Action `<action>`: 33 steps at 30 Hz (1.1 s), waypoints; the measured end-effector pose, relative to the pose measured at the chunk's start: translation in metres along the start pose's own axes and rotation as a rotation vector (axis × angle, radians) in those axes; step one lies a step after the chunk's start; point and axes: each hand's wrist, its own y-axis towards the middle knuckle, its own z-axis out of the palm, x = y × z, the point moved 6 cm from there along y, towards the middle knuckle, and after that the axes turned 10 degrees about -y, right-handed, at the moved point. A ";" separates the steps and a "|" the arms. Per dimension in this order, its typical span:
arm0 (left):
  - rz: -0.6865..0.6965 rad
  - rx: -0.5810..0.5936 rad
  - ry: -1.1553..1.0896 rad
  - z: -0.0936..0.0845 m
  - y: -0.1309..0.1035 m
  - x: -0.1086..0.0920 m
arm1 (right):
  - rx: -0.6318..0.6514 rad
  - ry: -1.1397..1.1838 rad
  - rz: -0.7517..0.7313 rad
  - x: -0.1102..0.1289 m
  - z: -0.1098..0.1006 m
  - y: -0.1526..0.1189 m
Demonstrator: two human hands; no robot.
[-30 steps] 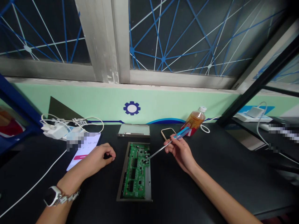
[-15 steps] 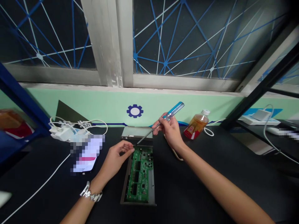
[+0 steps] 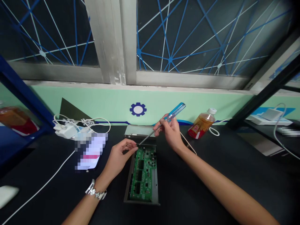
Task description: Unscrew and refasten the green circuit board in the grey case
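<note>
My right hand (image 3: 170, 129) is closed round a screwdriver (image 3: 174, 112) with a clear blue handle. The long shaft slants down to the left, its tip at the far left corner of a green circuit board (image 3: 146, 175). The board lies in a shallow metal tray (image 3: 127, 187). By the same corner, my left hand (image 3: 123, 153) has thumb and fingers pinched together close to the tip; anything small between them is too hard to make out. Just behind the tray stands a grey metal cover (image 3: 138, 130).
On the left lie a lit phone (image 3: 96, 151) and a bunch of white chargers and cables (image 3: 67, 129). A bottle of amber drink (image 3: 202, 123) stands at the back right near a white cable. Black shelf framing (image 3: 248, 106) rises at the right.
The whole view has shifted a little, so things appear further right. Both hands keep nearly the same pose, and the screwdriver tip stays at the board's far left corner.
</note>
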 end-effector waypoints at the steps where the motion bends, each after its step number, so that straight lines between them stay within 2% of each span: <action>1: 0.000 -0.002 -0.003 0.000 0.000 0.000 | -0.004 -0.003 -0.002 0.000 0.000 0.000; 10: 0.003 -0.012 0.000 0.000 0.000 -0.002 | 0.006 -0.011 -0.009 0.002 -0.001 0.001; 17: 0.069 0.001 0.120 0.001 -0.002 -0.002 | 0.110 -0.023 -0.014 0.005 0.005 0.001; 23: 0.134 0.023 0.217 0.008 0.004 -0.010 | 0.137 -0.183 -0.096 0.019 0.011 0.003; 27: 0.173 0.102 0.295 0.016 0.018 -0.016 | 0.168 -0.320 -0.131 0.025 0.022 0.012; 30: 0.198 0.148 0.360 0.018 0.022 -0.013 | 0.195 -0.409 -0.152 0.026 0.031 0.013; 33: 0.258 0.156 0.471 0.016 0.015 -0.007 | 0.236 -0.471 -0.150 0.021 0.036 0.007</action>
